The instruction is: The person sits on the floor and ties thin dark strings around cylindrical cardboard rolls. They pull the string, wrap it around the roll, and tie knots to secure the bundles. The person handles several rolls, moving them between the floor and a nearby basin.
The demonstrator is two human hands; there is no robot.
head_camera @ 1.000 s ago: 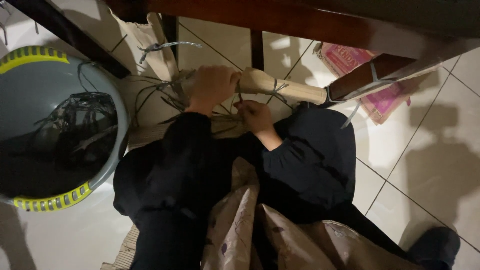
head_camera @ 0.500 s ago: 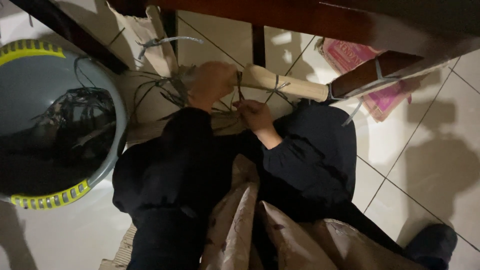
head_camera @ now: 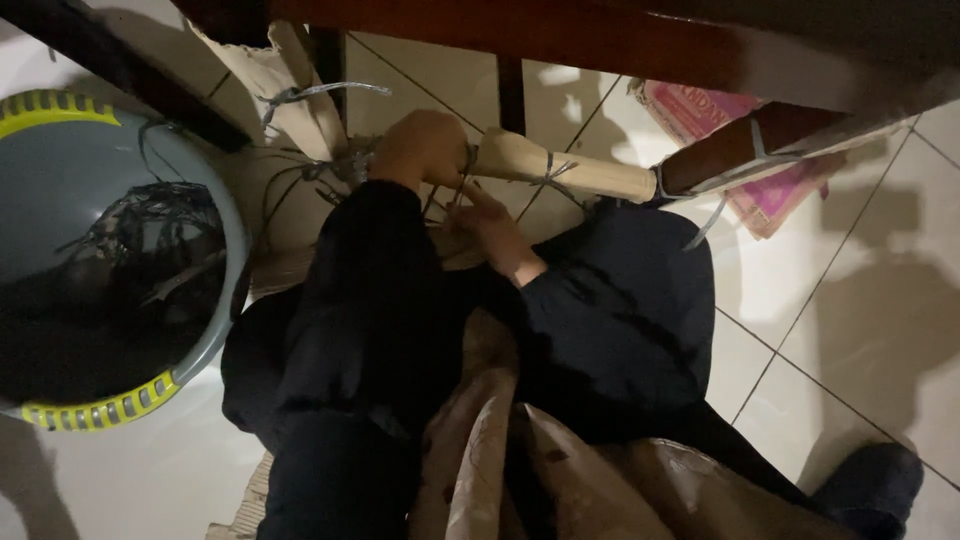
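Hands meet low under the dark red-brown wooden furniture frame (head_camera: 560, 35), over a pale, smooth wooden rod (head_camera: 575, 172) that runs from the left hand across to a reddish wooden leg (head_camera: 740, 150). The left hand (head_camera: 425, 148) is curled shut around the rod's near end. The right hand (head_camera: 490, 228) sits just below it, fingers drawn together on thin grey strands (head_camera: 300, 180) of wire or fibre; exactly what it pinches is too dark to tell.

That rod looks stiff, light and slick, best gripped near the end where the left hand already has it. By contrast the strands look thin and springy, likely to snag and whip loose, so I would take them close to the knot. Pale ties (head_camera: 745, 180) band the rod and leg.

At the left stands a round grey plastic basin with a yellow slotted rim (head_camera: 95, 412), holding a dark tangle of similar strands. A pink printed packet (head_camera: 760, 195) lies on glossy cream floor tiles (head_camera: 850, 300). Black sleeves and crinkled brown wrapping (head_camera: 560, 480) fill the foreground.
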